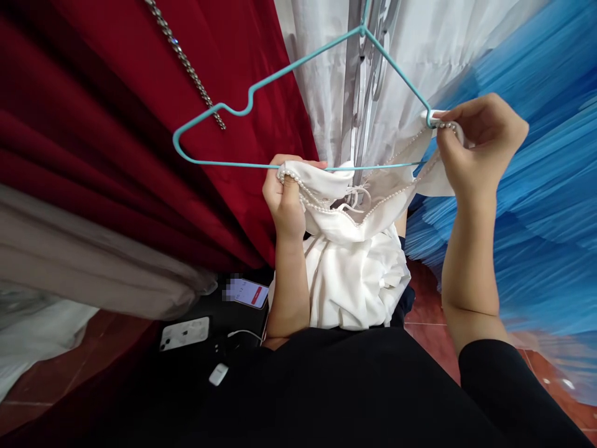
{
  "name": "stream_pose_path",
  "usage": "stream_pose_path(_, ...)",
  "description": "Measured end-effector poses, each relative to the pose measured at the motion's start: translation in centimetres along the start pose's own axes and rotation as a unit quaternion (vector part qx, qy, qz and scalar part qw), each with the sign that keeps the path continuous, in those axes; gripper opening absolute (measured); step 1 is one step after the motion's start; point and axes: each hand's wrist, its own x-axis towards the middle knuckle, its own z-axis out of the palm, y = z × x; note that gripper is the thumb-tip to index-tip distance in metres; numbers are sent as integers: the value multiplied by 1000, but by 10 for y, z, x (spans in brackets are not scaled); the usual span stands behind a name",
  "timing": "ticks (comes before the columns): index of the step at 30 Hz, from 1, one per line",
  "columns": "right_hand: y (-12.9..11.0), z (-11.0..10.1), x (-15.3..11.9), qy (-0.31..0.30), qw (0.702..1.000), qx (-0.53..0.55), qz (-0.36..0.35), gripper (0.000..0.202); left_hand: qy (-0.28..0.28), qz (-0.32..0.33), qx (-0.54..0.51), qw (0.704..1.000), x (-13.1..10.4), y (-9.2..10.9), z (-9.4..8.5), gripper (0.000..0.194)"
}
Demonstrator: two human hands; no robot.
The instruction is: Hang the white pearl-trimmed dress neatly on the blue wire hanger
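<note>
A white garment [357,280] with pearl-beaded edges lies gathered over my lap, its upper part raised between my hands. My left hand [285,196] is closed on one beaded edge, just at the bottom bar of a light blue hanger [305,62]. At the hanger's right end, my right hand [480,134] pinches another beaded part of the garment, which is looped around the hanger's corner. The hanger's left shoulder carries no cloth. Thin white ties show in the garment's opening. The hanger's hook is cut off by the top edge.
Red cloth [224,186] hangs at the left with a jewelled strip [186,62] before it. Blue tulle [550,205] fills the right. A metal rack [361,93] stands behind. Two phones [185,333] [249,292] and a small white object [218,374] lie on a black surface at lower left.
</note>
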Motion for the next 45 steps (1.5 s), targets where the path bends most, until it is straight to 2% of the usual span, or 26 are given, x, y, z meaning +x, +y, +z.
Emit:
stream_pose_path(4, -10, -10, 10, -67, 997, 8, 48, 22, -2, 3, 5, 1000, 3, 1, -3, 23)
stream_pose_path(6, -13, -13, 15, -74, 994, 26, 70, 22, -3, 3, 14, 1000, 3, 2, -3, 24)
stream_pose_path(11, -12, -12, 21, -9, 994, -8, 104, 23, -22, -1, 21, 1000, 1, 2, -2, 27)
stream_pose_path(16, 10, -15, 20, 52, 979, -103, 169, 29, -26, -5, 31, 999, 0, -1, -4, 31)
stream_pose_path(20, 23, -21, 0, 80, 975, -120, 172, 33, -26, -12, 29, 999, 1, -2, -4, 30)
stream_pose_path(24, 20, -21, -26, 141, 977, -84, 135, 28, -15, -26, 40, 999, 2, -1, -5, 34)
stream_pose_path(27, 25, -19, -29, 145, 977, -50, 150, 23, -15, -35, 59, 998, 3, 1, -7, 39)
stream_pose_path(31, 47, -20, -25, 151, 961, -12, 231, 24, -23, -42, 50, 998, 2, 0, -9, 41)
stream_pose_path(33, 52, -23, -30, 134, 953, -6, 270, 27, -31, -47, 43, 997, 1, -2, -10, 41)
stream_pose_path(35, 49, -27, -41, 110, 955, 0, 275, 28, -39, -56, 43, 997, 1, -4, -11, 41)
stream_pose_path(38, 30, -36, -55, 46, 978, -2, 204, 24, -42, -62, 57, 996, 1, -5, -12, 42)
stream_pose_path(41, 3, -38, -57, -14, 999, -25, 36, 20, -41, -60, 55, 996, -1, -5, -7, 40)
stream_pose_path(45, -29, -14, -46, -84, 981, -51, -164, 17, -48, -66, 34, 996, -5, -2, 2, 37)
